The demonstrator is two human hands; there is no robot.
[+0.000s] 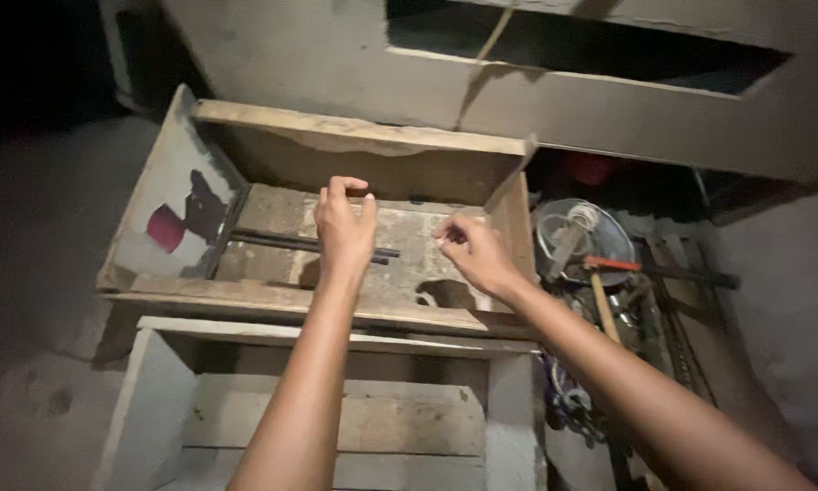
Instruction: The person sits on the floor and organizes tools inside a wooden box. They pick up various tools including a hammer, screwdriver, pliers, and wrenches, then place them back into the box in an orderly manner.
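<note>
My left hand (pixel 343 227) reaches over an open wooden box form (pixel 354 132), its fingers curled above two dark steel rods (pixel 272 241) that lie across the box's floor. I cannot tell whether the fingers grip anything. My right hand (pixel 471 250) hovers to the right inside the same box, fingertips pinched together on something too small to make out. Both hands are close together, about a hand's width apart.
A second wooden box form (pixel 163 400) stands nearer to me. On the right lies a pile of tools: a metal bowl (pixel 600 232), a hammer with a wooden handle (pixel 604 305) and chain (pixel 568 400). A concrete wall (pixel 336 55) rises behind. A red patch (pixel 165 227) marks the left board.
</note>
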